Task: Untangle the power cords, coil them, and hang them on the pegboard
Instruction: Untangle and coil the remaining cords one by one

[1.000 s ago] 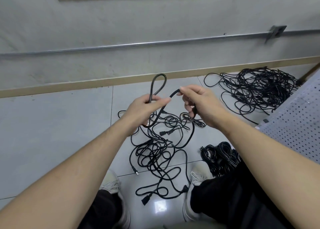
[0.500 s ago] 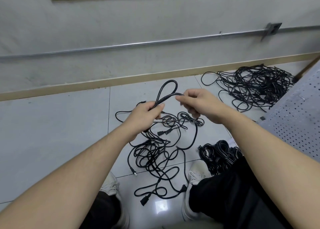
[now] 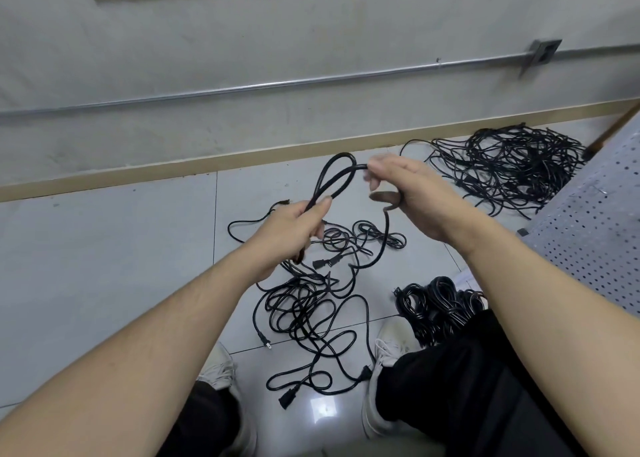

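A black power cord forms a small loop above the floor between my hands. My left hand grips the base of that loop. My right hand pinches the cord at the loop's right end, and the cord runs on under the palm and drops to the floor. Below the hands lies a loose tangle of black cords with several plugs showing. A larger tangled heap lies by the wall at the right. The grey pegboard slants in at the right edge.
A bundle of coiled cords lies by my right shoe; my left shoe is at the bottom. A wooden baseboard and a metal conduit run along the wall. Grey floor tiles spread to the left.
The loop in my left hand has tilted to the right and lies flatter. My right hand has moved up and right along the cord, widening the gap between the hands.
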Tool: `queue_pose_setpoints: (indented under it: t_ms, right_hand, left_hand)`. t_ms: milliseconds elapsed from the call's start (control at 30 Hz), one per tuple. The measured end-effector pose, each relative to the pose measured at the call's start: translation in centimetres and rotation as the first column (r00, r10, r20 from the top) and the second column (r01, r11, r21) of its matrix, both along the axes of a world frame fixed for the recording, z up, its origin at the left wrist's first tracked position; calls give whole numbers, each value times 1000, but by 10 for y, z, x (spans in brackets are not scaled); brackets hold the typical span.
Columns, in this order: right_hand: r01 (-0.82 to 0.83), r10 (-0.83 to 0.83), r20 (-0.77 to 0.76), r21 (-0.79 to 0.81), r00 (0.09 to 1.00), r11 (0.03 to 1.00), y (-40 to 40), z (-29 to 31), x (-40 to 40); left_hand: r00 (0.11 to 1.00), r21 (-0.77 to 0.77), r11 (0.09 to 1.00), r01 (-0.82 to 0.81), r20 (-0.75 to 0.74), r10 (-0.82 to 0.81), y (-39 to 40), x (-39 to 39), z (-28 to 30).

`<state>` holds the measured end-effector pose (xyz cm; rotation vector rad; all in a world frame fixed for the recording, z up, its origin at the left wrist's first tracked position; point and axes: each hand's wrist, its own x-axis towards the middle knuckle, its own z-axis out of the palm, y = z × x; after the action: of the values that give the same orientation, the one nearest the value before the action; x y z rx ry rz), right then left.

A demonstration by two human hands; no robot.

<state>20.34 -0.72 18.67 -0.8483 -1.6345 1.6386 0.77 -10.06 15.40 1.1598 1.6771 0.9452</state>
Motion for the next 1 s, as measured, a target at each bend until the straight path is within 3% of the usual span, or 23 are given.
queue_pose_setpoints:
  t_ms: [67,200,367,567,700,800,900,1000]
  right_hand:
    - [79,-80,-22,-9,997,997,2,-2,-2]
    - [129,-147,-96,-174,984,976,-5,-2,-15]
    - [224,-242,-129,-139,962,965,-17,-2,-31]
    - [317,-338,-59,-229,939,920,-17,-3,-42]
    - [281,-302,-8,-346,953,895,-14,-2,-42]
    - [194,-305,-144,-507,942,840,-12,-1,-40]
    - [109,-281,-217,-579,935,808,-8,1,-38]
    - [36,-252,-256,-633,933,774,-2,3,-28]
  left_hand:
    - [998,6,998,64,10,-64,-1,8,0]
    - [997,32,997,70,14,-70,0,15,-2]
    - [995,13,995,104,12,-104,0,18,-5]
    - [969,99,977,187,147,-200,-6,26,-5]
    - [957,132,957,259,101,-273,-7,17,-8]
    - [951,137,951,278,97,-292,-7,21,-8]
    - [948,142,950,278,117,-295,-6,33,-11]
    - [960,144,952,269,34,-277,-1,38,-12]
